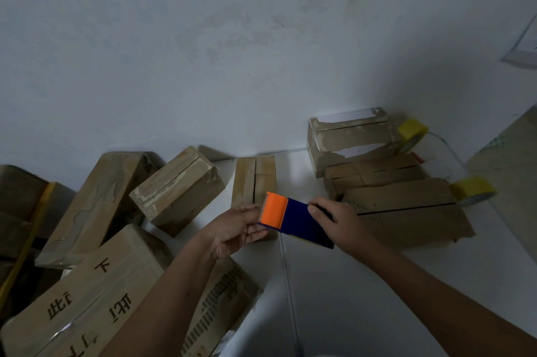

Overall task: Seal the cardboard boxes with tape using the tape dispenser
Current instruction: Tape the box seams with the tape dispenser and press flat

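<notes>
My right hand grips the tape dispenser, left hand pinching its orange end (toothed blade there), which could nick my fingers.

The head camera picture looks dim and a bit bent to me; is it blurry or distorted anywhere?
In the head view, light is dim and bluish; the wide lens bends the edges; the orange and blue tape dispenser stays fairly sharp between the left hand and right hand, while the yellow tape rolls look soft.

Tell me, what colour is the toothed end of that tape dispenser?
Bright orange; the plastic body behind it is dark blue, seen in the head view.
</notes>
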